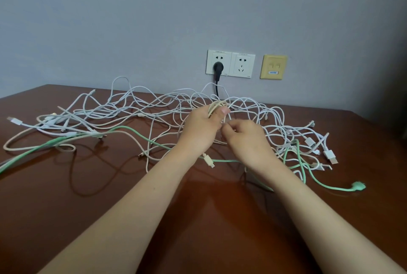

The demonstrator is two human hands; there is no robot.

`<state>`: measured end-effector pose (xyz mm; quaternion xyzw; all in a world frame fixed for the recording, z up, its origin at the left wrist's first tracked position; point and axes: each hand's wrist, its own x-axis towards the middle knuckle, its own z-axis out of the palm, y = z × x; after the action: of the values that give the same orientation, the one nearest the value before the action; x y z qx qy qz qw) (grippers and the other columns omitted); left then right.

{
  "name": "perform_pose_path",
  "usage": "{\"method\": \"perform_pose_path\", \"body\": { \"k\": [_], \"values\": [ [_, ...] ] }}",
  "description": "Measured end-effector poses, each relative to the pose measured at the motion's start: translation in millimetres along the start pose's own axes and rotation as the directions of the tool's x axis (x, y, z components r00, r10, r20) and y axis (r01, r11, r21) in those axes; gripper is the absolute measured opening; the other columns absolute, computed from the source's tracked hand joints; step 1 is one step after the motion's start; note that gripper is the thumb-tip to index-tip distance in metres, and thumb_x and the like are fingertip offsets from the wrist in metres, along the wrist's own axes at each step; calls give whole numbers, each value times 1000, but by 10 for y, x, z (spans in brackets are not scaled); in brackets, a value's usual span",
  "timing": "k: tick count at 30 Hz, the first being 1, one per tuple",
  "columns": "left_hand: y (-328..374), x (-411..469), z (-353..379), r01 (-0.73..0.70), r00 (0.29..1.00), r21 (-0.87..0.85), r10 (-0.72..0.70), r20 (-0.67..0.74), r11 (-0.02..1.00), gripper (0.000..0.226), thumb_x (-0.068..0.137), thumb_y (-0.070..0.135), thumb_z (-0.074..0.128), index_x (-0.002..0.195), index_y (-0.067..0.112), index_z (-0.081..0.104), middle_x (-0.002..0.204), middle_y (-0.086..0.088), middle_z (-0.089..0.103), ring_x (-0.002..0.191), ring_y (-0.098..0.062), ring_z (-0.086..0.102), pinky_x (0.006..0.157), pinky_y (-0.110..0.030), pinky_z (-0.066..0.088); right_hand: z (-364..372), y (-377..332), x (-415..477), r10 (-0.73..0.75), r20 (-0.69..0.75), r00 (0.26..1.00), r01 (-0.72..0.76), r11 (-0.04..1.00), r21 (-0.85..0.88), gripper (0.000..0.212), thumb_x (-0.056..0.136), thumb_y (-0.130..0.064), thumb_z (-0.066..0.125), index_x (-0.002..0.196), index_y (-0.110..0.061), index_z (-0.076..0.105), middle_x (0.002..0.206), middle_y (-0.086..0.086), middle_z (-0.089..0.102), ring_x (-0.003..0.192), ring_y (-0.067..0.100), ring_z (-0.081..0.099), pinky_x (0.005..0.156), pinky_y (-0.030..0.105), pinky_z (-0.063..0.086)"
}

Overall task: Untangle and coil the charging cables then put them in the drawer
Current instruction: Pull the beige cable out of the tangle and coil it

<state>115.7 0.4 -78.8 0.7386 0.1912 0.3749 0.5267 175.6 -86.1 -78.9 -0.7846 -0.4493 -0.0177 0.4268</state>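
One beige coil in left hand grip; right hand pinches it.

We see a glossy, reddish wooden table; smooth plastic-sheathed cables; a matt painted wall.

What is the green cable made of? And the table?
The green cable looks like soft rubbery plastic with a matte skin: it bends in loose curves and shows no glare. The table looks like dark reddish wood with a glossy varnish, since it mirrors light and shadows; it might be veneer.
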Motion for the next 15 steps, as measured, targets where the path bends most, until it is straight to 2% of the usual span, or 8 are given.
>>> {"method": "perform_pose_path", "body": {
  "k": [2,4,5,7,9,11,13,15],
  "values": [
    [18,-18,-13,-41,999,74,42,-9,996,21,95,21,50,91,8,67,42,-2,46,45,-9,42,54,-31,32,-2,20,8,5,-6,1000,-5,1000,6,49,90,-17,46,41,-20,43,47,-3,39,57,19,38,50,17,28],
    [22,-13,-27,-74,996,138,81,-42,988,18,95,19,50,85,17,65,67,-11,60,67,-32,53,69,-37,41,13,19,4,-16,-3,1000,16,1000,13,49,91,-17,46,42,-18,44,47,-3,40,54,17,38,49,19,29],
    [21,-12,-33,-74,995,171,85,-58,983,18,96,20,48,86,19,63,79,-16,64,80,-37,57,75,-37,43,19,11,6,-27,11,1000,27,1000,12,45,92,-18,45,48,-17,46,48,-2,42,55,16,40,51,22,30],
    [15,-21,-37,-64,992,237,87,-88,969,21,97,23,44,95,16,64,94,-16,67,94,-33,59,81,-34,42,16,0,22,-8,69,998,5,998,56,38,96,-20,44,58,-16,52,49,-1,45,51,13,42,52,26,31],
    [17,-21,-42,-66,989,247,97,-116,967,22,98,23,41,97,17,61,86,-6,64,87,-28,57,74,-30,40,-37,6,37,76,213,974,-125,965,231,35,98,-18,43,66,-14,55,42,-1,39,35,7,33,41,20,27],
    [30,-16,-82,-37,981,201,74,-180,979,20,99,20,37,91,21,55,74,3,55,78,-24,52,65,-28,36,-127,11,48,142,387,911,-291,886,361,32,100,-19,40,72,-13,55,39,-3,32,31,6,21,35,16,18],
    [26,22,-138,3,969,153,35,-245,988,20,100,19,34,91,22,52,82,0,57,87,-28,56,71,-29,36,-207,12,54,176,452,875,-369,846,385,30,99,-23,42,76,-12,57,39,-6,29,33,6,19,37,16,16],
    [15,31,-156,3,964,199,51,-263,980,21,100,19,33,94,18,53,93,-6,59,97,-31,57,75,-31,37,-257,-6,57,200,467,862,-400,832,383,27,97,-23,45,76,-11,59,40,-7,28,34,6,18,40,18,16]
  ]
}}
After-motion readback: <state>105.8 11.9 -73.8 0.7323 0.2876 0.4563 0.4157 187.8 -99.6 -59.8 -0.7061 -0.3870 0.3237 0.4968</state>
